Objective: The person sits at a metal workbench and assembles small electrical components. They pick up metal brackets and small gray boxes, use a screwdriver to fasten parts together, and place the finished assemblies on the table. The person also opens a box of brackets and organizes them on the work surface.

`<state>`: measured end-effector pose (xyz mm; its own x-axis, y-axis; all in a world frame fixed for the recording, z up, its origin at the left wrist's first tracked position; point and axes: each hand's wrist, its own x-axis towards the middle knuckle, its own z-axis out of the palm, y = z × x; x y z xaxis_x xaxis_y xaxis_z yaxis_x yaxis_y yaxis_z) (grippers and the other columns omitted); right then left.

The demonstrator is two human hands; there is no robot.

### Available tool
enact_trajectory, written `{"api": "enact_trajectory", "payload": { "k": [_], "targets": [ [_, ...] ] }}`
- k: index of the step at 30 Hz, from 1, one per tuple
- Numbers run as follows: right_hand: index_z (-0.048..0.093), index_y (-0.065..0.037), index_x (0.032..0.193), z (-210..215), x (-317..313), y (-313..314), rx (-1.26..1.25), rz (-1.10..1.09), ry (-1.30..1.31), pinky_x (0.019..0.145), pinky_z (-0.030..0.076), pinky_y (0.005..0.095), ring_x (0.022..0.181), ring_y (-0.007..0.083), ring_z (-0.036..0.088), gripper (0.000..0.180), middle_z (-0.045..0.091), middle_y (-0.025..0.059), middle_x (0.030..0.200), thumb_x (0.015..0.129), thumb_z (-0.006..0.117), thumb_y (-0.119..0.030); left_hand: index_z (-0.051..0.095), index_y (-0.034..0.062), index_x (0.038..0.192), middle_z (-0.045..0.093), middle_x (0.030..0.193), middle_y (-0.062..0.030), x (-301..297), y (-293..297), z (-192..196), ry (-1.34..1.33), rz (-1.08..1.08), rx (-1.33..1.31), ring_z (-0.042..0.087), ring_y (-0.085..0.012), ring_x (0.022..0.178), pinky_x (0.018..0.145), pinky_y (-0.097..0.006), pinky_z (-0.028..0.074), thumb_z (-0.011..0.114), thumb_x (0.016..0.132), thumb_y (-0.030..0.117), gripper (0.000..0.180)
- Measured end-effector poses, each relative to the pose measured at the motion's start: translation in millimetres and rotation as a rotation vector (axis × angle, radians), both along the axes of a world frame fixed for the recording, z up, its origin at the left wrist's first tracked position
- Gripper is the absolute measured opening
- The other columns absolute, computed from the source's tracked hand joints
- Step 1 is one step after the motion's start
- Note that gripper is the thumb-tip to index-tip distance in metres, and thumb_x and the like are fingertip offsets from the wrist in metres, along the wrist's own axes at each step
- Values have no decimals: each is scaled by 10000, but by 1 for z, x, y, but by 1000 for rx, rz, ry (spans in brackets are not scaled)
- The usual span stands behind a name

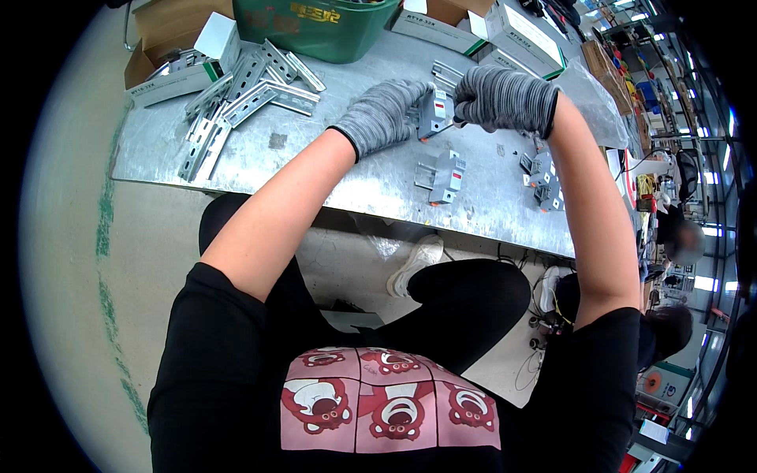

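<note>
Both of my hands wear grey striped knit gloves. With its fingers against the side of a grey circuit breaker (434,117), my left hand (383,115) steadies it on the table. A short slotted metal rail (447,76) shows just behind that breaker. My right hand (502,98) is closed at the breaker's right side; what its fingers pinch is hidden. Nearer to me lies another grey circuit breaker (448,178) with a red mark and metal prongs on its left. More grey breakers (543,181) sit by my right forearm.
A pile of slotted metal rails (244,91) lies at the left, beside an open carton (177,80). A green tub (323,33) stands at the back. White boxes (520,38) and a clear plastic bag (593,98) are at the back right of the metal table (315,169).
</note>
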<state>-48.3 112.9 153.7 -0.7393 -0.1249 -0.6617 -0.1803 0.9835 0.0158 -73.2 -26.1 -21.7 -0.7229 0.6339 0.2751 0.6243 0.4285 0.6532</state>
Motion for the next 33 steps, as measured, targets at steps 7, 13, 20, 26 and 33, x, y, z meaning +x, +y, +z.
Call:
{"api": "enact_trajectory", "payload": {
  "k": [7,13,20,26,33],
  "targets": [
    [725,-37,948,-5,-25,23,-101,17,-120,534,460,285,512,100,553,231,637,34,599,910,593,-223,505,36,1330,634,1155,-179,-6,-7,-3,36,-69,-22,596,-332,1098,968,-399,479,761,731,186,669],
    [720,-62,924,-7,-27,44,-150,-138,-192,470,398,255,500,79,513,232,617,10,599,915,609,-266,506,0,1312,642,1124,-193,-4,-7,2,86,-81,-29,617,-338,1068,957,-397,498,737,706,119,660],
    [700,-75,970,8,19,38,-51,99,143,646,507,365,625,223,625,183,652,88,669,898,601,-210,549,11,1214,642,1090,-187,-6,5,-3,33,-117,89,611,-344,1035,939,-393,487,773,712,189,577],
    [650,1,1094,46,65,61,-658,-127,795,815,531,348,997,282,669,217,701,162,1003,905,621,-102,522,55,1278,614,1145,-170,10,-12,29,-111,-106,-3,586,-326,1088,980,-386,459,732,792,237,560],
    [681,-18,991,-46,-25,112,-862,-579,900,679,494,309,699,135,559,212,653,55,772,871,712,-190,479,72,1333,551,1179,-184,9,-4,25,-26,-81,-152,547,-342,1145,1022,-403,439,759,738,245,680]
  ]
}}
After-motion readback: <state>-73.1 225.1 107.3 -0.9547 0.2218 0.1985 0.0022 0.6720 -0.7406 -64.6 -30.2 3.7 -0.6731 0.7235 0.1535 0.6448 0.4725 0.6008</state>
